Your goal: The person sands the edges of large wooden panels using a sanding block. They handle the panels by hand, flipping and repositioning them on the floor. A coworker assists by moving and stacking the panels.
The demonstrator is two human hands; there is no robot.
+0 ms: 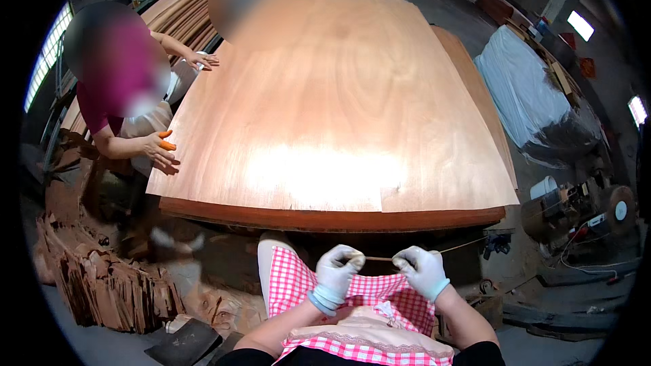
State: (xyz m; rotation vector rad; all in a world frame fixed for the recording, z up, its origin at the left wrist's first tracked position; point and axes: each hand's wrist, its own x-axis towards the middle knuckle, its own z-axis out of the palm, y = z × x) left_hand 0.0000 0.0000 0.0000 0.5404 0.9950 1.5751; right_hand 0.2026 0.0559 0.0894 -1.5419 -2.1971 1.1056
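Both my hands wear white gloves and are raised over my lap, just short of the near edge of a stack of wood sheets. Between them a thin brown strip (378, 259) runs taut. My left hand (336, 274) pinches one end of it. My right hand (422, 271) is closed on it farther along, and the strip trails on to the right from there. A large pale veneer sheet (325, 108) covers the top of the stack, with a seam or notch at its near edge. Darker reddish sheets (332, 220) show beneath it.
At the left side a co-worker (122, 74) rests both hands by the veneer's edge. Broken veneer scraps (108, 278) pile at the lower left. On the right stand a plastic-covered stack (522, 88), a white bucket (544, 187) and a machine with a round disc (618, 210).
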